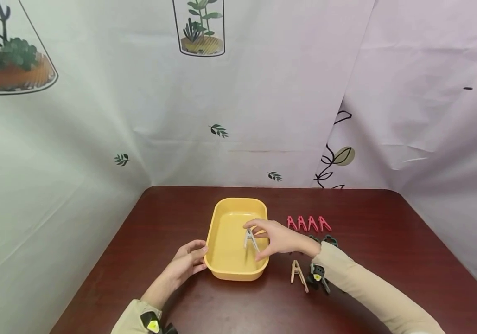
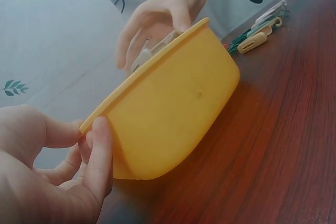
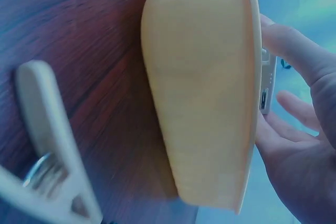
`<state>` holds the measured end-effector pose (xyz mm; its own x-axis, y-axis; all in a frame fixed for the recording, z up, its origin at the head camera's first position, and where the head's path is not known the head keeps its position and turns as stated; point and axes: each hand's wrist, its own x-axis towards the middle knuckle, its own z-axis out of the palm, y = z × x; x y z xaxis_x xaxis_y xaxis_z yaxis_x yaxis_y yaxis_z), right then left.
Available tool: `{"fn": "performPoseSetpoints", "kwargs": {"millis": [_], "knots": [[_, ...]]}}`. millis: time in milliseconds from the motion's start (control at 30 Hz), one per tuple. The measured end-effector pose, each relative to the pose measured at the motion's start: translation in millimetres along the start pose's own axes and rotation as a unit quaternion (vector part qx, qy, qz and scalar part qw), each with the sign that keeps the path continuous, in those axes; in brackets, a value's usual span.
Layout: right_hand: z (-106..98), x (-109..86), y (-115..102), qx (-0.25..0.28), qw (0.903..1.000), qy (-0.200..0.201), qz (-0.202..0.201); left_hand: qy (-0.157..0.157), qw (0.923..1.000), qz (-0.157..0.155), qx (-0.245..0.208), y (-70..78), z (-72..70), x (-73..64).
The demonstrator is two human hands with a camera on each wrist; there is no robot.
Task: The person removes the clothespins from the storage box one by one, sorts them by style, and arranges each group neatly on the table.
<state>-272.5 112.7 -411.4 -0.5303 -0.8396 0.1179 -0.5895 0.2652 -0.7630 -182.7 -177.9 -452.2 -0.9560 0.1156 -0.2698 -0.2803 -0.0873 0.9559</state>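
Observation:
A yellow plastic basin [image 1: 225, 239] stands on the table in the middle of the head view. My left hand [image 1: 186, 262] grips its near left side; in the left wrist view the thumb is at the rim and the fingers [image 2: 100, 153] lie against the outer wall. My right hand [image 1: 282, 239] reaches over the basin's right side and holds a whitish clothespin [image 1: 249, 234] between thumb and fingers. The right wrist view has the clothespin [image 3: 268, 85] partly hidden behind the rim, at about rim height.
Right of the basin, several red clothespins [image 1: 312, 224] lie in a row on the dark red table [image 1: 171, 211]. Green clothespins [image 1: 330, 240] are partly covered by my right arm. Nearer lies a beige clothespin [image 1: 298, 274]. A patterned cloth [image 1: 242, 106] hangs behind the table.

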Motion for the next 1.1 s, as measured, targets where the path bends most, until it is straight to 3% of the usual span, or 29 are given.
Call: {"fn": "performPoseSetpoints", "kwargs": {"millis": [500,1100], "knots": [[-21,-40.0,2,-0.014,0.9994,0.033,-0.003,-0.009,1.0000,0.004,0.001,-1.7,1.3,-0.7],[-38,-97.6,15,-0.058,0.9916,0.109,0.040,-0.011,0.9999,0.001,-0.008,-2.3,0.9,-0.7]]}}
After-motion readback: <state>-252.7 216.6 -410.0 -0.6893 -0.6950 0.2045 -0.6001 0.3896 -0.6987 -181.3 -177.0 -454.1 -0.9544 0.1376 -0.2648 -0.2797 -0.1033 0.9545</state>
